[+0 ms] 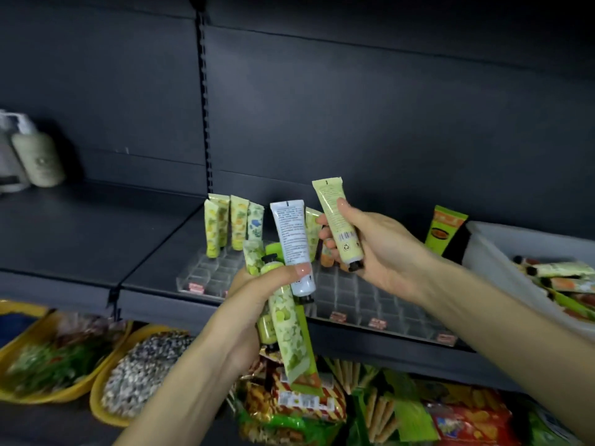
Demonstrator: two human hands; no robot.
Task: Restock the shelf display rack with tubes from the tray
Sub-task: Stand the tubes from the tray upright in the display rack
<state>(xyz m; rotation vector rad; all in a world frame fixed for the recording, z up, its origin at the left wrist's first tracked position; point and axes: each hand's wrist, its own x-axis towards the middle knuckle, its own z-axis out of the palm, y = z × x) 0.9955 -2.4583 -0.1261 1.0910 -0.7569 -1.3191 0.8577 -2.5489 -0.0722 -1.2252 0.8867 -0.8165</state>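
Right hand: wrapped round pale green tube, cap down, crimped end up, long axis near upright, leaning slightly left.
Left hand: clutching bunch of tubes, white tube upright among them, others pointing down.
Clear rack on shelf, just beyond and below both hands; open cells right under right hand.
Few standing tubes at far-left corner of rack.
Tray at right, more tubes inside.
Right hand nearer free cells; likely next: lowering pale green tube cap-first, straight down.
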